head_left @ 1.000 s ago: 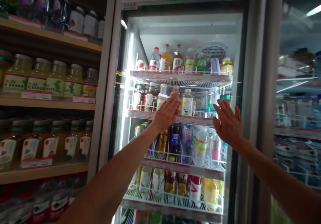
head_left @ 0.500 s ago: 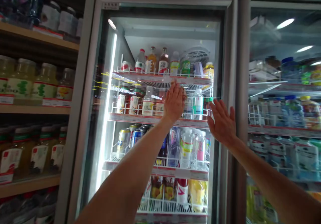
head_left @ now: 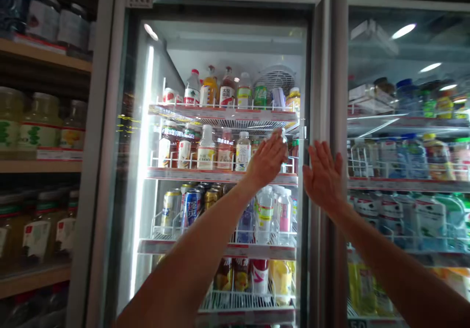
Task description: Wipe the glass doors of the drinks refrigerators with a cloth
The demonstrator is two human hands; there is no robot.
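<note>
A tall drinks fridge with a closed glass door fills the middle of the view. My left hand is raised in front of the glass, its back toward me and fingers stretched out, hiding part of the second shelf. I cannot tell whether it touches the glass. Further right, my right hand is up beside the door's metal frame, fingers extended and thumb apart. Neither hand holds anything. Left of my left hand, a white-labelled bottle shows on the second shelf.
Bottles stand on the top wire shelf, and a blue can is among drinks lower down. To the right is a second glass-fronted fridge. Wooden shelves with jars and bottles run along the left.
My left hand has moved right across the glass, uncovering bottles on the second shelf. My right hand stays raised, now nearer the frame. The whole view has shifted slightly, moving the fridge left.
</note>
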